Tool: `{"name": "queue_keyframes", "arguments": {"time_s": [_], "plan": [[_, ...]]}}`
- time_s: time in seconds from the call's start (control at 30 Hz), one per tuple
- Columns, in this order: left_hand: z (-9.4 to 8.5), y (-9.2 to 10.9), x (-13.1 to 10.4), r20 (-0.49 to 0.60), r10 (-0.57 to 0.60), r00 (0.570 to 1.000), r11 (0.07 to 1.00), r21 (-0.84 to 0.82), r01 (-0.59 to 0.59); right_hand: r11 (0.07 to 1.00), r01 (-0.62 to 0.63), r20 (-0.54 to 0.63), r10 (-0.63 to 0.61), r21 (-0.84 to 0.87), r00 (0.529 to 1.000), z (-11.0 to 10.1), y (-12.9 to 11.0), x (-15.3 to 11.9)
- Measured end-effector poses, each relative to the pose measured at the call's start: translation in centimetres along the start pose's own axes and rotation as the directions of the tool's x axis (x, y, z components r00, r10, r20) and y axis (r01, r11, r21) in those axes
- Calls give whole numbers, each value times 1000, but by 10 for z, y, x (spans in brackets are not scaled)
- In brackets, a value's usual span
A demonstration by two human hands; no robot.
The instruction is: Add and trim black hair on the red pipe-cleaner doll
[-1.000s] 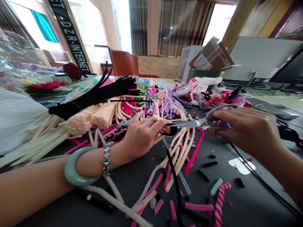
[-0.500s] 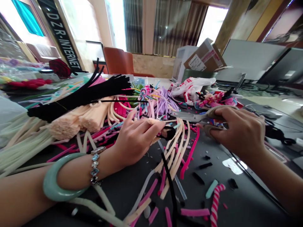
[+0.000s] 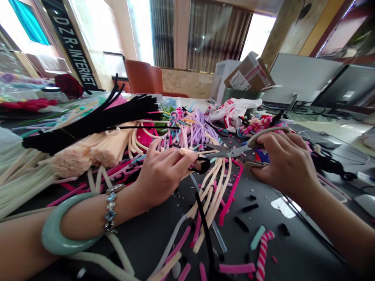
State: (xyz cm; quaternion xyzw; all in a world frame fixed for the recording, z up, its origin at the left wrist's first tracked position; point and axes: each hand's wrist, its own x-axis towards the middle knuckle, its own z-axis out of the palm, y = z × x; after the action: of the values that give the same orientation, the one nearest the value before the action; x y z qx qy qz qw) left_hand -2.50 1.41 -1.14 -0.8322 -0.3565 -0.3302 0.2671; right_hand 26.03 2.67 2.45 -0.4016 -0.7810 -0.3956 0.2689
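My left hand [image 3: 161,175] is closed, pinching a small cream and black pipe-cleaner piece [image 3: 202,165]; its black rounded end sticks out past my fingertips, and my fingers hide much of the rest. Grey-handled scissors [image 3: 241,149] are in my right hand [image 3: 288,166], fingers through the loops. Their blades are parted and point left, with the tips right by the held piece; I cannot tell whether they touch it. Below the blades, loose cream pipe cleaners [image 3: 215,187] lie in a bunch beside a bright pink one [image 3: 231,195].
A thick black pipe-cleaner bundle [image 3: 96,121] rests over cream bundles [image 3: 73,156] at left. Lilac stems [image 3: 200,127] and a plastic bag [image 3: 231,111] stand behind. Offcuts, including a striped pink stick [image 3: 265,253], litter the dark table [image 3: 240,244]. Monitors [image 3: 304,78] are at back right.
The scissors have moved left toward my left hand, and their blades now show parted at the held piece. My left hand keeps its pinch. The whole view has shifted slightly.
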Motion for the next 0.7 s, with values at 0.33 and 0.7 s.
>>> {"name": "queue_keyframes", "arguments": {"time_s": [0.33, 0.7], "plan": [[0, 0, -3, 17, 14, 1000, 1000, -2, -14, 999, 3, 82, -6, 38, 997, -2, -5, 0], [1, 0, -3, -6, 24, 1000, 1000, 3, -24, 999, 45, 55, -45, 16, 997, -3, -3, 0]]}}
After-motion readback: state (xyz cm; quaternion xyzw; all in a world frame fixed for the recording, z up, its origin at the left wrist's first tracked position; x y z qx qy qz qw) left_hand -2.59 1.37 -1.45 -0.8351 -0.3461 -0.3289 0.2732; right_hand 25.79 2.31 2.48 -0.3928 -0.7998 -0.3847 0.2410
